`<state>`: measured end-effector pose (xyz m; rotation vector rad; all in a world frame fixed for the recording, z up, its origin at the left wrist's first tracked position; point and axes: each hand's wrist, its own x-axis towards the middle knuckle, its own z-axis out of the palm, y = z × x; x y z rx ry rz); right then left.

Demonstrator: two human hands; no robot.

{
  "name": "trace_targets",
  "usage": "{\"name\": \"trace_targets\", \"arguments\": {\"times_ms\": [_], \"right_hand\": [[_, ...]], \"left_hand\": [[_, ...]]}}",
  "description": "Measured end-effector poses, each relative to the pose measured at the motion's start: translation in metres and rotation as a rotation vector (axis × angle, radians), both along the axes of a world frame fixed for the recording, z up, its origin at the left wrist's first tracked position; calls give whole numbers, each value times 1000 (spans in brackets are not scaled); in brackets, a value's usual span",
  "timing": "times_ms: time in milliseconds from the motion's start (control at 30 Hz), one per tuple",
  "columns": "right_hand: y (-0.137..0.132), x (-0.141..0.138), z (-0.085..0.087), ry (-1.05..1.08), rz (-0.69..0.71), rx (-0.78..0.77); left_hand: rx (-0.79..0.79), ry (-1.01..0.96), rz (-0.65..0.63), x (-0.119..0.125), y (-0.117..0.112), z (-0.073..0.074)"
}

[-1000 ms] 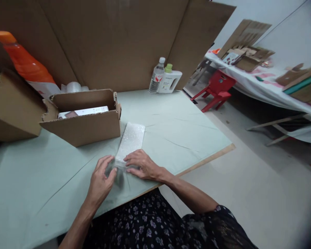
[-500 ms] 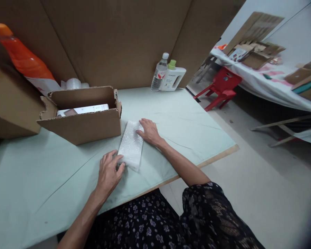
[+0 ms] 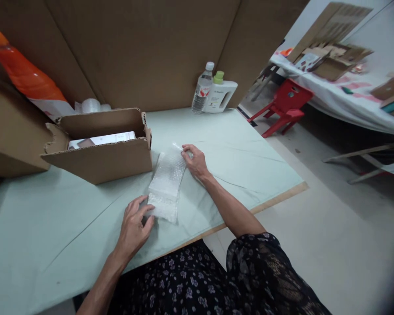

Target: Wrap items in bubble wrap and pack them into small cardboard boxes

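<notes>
A piece of clear bubble wrap (image 3: 167,177) lies on the green-covered table, folded in layers, with a single flap toward me. My right hand (image 3: 197,162) pinches its far right corner between thumb and fingers, and that end is raised a little. At the near left edge of the wrap, my left hand (image 3: 134,223) rests with fingers apart, its fingertips at the plastic. Left of the wrap stands an open cardboard box (image 3: 124,162) holding a white printed box (image 3: 108,138).
An orange bottle (image 3: 29,72) leans at the back left beside another carton (image 3: 13,131). Against the cardboard wall stand a water bottle (image 3: 202,89) and a white jug (image 3: 220,97). Past the table's right edge is a red chair (image 3: 289,103).
My right hand has drawn the upper layer of bubble wrap away from me, baring a flap at the near end. My left hand has shifted slightly left and toward me.
</notes>
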<state>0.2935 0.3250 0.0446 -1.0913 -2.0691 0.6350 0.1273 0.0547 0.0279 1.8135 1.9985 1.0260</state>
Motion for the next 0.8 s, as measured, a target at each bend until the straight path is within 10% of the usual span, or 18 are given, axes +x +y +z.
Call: {"name": "trace_targets", "arguments": {"times_ms": [333,500,633,800], "right_hand": [[-82,14,97,120,684,-80],[-102,25,132,317,627,-11],[-92,28,122,294,480,-47],[-69,9,68,-54,325,-121]], "left_hand": [[37,-233,134,-14,23,36],[-110,-406,-2,-2,27,48],[-200,-525,74,9,8,43],[-349,-757,188,8,-13,31]]}}
